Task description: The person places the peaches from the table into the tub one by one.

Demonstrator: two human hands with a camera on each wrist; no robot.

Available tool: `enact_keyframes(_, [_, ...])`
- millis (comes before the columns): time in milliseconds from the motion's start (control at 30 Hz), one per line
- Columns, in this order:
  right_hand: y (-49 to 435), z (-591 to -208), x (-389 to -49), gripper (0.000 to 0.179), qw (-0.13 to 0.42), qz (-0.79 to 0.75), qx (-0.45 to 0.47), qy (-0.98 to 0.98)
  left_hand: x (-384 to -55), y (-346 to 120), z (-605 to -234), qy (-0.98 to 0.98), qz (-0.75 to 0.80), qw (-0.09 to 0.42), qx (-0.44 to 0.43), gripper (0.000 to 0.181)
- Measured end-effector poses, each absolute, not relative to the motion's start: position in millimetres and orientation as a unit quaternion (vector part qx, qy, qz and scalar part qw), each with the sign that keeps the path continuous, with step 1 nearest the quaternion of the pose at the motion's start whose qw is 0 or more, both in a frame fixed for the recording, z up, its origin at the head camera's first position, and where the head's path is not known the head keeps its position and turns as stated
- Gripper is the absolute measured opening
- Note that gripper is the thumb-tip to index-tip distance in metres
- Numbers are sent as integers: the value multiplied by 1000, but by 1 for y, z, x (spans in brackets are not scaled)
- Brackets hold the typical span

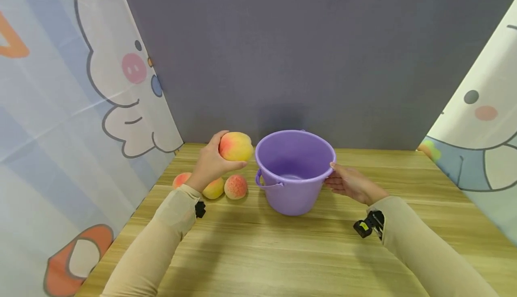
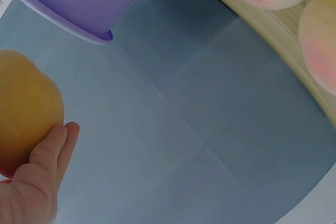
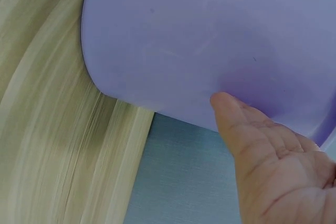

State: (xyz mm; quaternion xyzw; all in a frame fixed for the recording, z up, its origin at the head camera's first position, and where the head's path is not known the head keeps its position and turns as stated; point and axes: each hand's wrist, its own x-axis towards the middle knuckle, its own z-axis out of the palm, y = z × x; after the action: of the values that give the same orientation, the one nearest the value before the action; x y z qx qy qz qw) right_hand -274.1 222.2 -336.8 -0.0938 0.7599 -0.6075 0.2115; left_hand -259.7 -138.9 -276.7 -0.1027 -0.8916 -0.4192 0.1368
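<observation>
A large yellow-and-pink peach [image 1: 236, 146] is in my left hand [image 1: 212, 162], raised above the table just left of the bucket's rim. In the left wrist view the fingers [image 2: 52, 148] lie along the underside of that peach [image 2: 26, 108]. A purple bucket [image 1: 292, 196] stands upright, its handle lowered to the left, and no fruit shows inside it. My right hand [image 1: 355, 184] grips the bucket's right rim, thumb at the edge and fingers against the outer wall. The right wrist view shows those fingers [image 3: 262, 135] touching the purple side.
Left of the bucket, a reddish peach [image 1: 236, 187], a yellow one [image 1: 214, 189] and another [image 1: 181, 179] lie on the wood-grain table [image 1: 282, 252], partly behind my left arm. A dark grey panel [image 1: 291, 54] stands behind. Printed cloths hang at both sides.
</observation>
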Motion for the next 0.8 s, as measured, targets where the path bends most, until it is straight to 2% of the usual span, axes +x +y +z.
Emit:
enact_keyframes(467, [223, -337, -274, 77, 211, -608, -94, 759, -264, -123, -278, -865, -460, 169, -106, 96])
enact_keyframes(800, [225, -337, -273, 76, 210, -604, -95, 763, -266, -108, -276, -863, -468, 144, -123, 94])
